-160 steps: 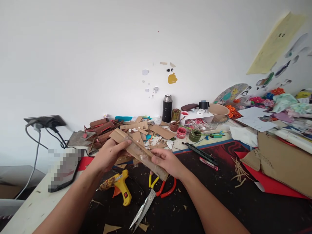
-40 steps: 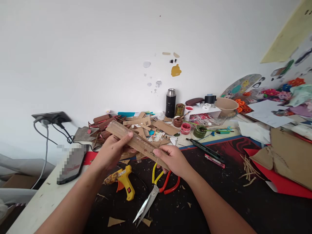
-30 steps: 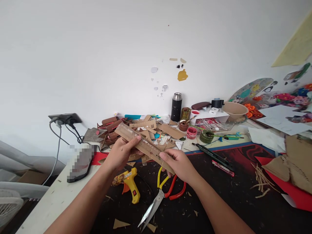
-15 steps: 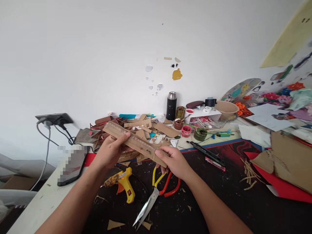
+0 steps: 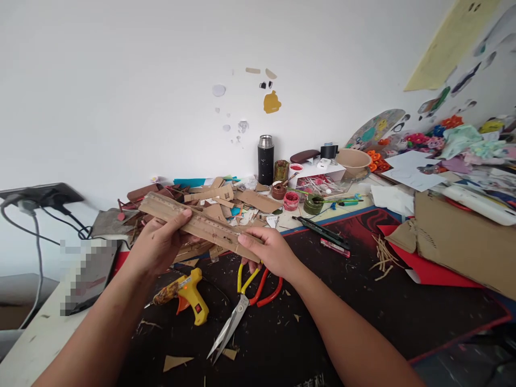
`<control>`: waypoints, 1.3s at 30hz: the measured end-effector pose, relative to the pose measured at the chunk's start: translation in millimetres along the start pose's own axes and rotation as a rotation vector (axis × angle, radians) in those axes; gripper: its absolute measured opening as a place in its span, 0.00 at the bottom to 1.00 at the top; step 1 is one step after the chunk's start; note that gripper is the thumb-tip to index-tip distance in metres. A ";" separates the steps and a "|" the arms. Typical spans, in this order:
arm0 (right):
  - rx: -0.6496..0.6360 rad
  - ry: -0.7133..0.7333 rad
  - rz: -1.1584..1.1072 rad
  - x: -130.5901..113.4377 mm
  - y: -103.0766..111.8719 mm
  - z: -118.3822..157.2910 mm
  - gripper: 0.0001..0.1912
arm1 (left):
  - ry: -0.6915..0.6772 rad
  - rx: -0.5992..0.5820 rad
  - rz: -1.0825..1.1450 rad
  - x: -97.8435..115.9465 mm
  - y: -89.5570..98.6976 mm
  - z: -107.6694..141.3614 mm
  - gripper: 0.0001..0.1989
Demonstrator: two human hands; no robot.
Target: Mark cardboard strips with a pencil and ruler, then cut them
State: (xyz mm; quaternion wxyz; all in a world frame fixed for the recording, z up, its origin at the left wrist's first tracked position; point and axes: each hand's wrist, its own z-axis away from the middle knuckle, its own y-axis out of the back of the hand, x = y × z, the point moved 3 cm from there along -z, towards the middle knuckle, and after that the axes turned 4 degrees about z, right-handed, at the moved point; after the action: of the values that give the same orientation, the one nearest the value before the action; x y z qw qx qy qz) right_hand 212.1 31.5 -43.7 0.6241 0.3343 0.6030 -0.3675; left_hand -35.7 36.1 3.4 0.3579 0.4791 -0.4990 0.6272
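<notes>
My left hand [image 5: 159,242] pinches the left part of a long brown cardboard strip [image 5: 209,228], thumb on top. What looks like a see-through ruler lies along the strip. Around its right end my right hand [image 5: 268,250] is closed, thumb above and fingers below. The strip is held in the air, sloping down to the right. Under my right hand lie scissors [image 5: 237,312] with yellow and red handles, blades parted. Whether my lower fingers touch the handles I cannot tell. A yellow glue gun [image 5: 193,298] lies below my left hand, a small orange light on it.
Cardboard scraps [image 5: 258,201] are heaped behind my hands. A black flask [image 5: 265,161] and paint jars [image 5: 291,201] stand by the wall. To the right are a box cutter [image 5: 322,232], twine pieces [image 5: 382,258] and cardboard [image 5: 463,231]. A phone [image 5: 94,277] lies left, near a power strip [image 5: 44,196].
My view has turned to the right, so everything sits further left and somewhat higher in the picture. Both hands keep their hold on the cardboard strip, with little other movement.
</notes>
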 end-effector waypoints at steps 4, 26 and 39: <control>0.021 0.001 -0.020 1.1 0.2 -1.3 0.25 | 0.016 -0.006 0.010 0.3 -3.0 1.0 0.25; 0.000 0.008 -0.068 8.7 -3.6 -5.4 0.20 | -0.091 0.044 0.024 -0.6 -5.3 0.3 0.28; 0.015 0.015 0.001 7.6 -4.3 -3.3 0.17 | -0.102 0.055 0.012 -3.2 -5.8 0.9 0.24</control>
State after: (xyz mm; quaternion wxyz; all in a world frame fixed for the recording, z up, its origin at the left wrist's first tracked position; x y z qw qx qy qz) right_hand 206.8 31.7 -51.4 0.6172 0.3422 0.6047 -0.3693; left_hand -29.1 36.8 2.0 0.3151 0.5171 -0.5019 0.6176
